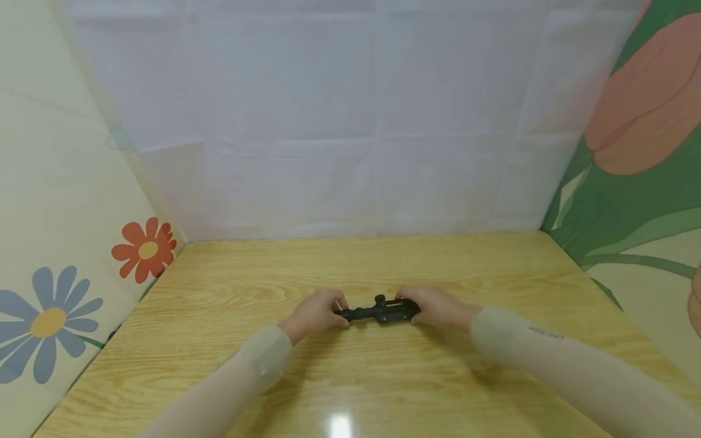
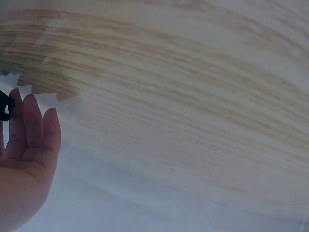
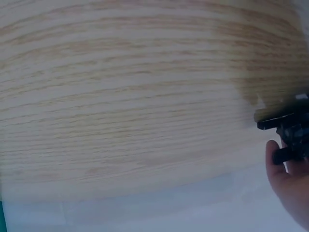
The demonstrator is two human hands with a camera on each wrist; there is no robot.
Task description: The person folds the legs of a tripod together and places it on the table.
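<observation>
A slim black device [image 1: 362, 314] like a folded phone stand or small tripod lies crosswise between both hands, close over the wooden table. It has a thin stem on the left, a round knob near the middle and a wider slotted part on the right. At the stem's tip, my left hand [image 1: 319, 313] pinches it between thumb and fingers. My right hand [image 1: 436, 305] grips the wide end, thumb on the near side, fingers over the far side. In the left wrist view only a small black piece [image 2: 4, 105] shows beside the left fingers; the right wrist view catches dark parts [image 3: 289, 130] at its right edge.
The wooden table [image 1: 230, 267] reaches back to a white sheet-covered wall [image 1: 306, 121]. Panels with painted flowers flank it: a left panel [image 1: 66, 201] and a right panel [image 1: 646, 201]. Light-coloured sleeves cover both forearms. A bright reflection shows at the table's near side.
</observation>
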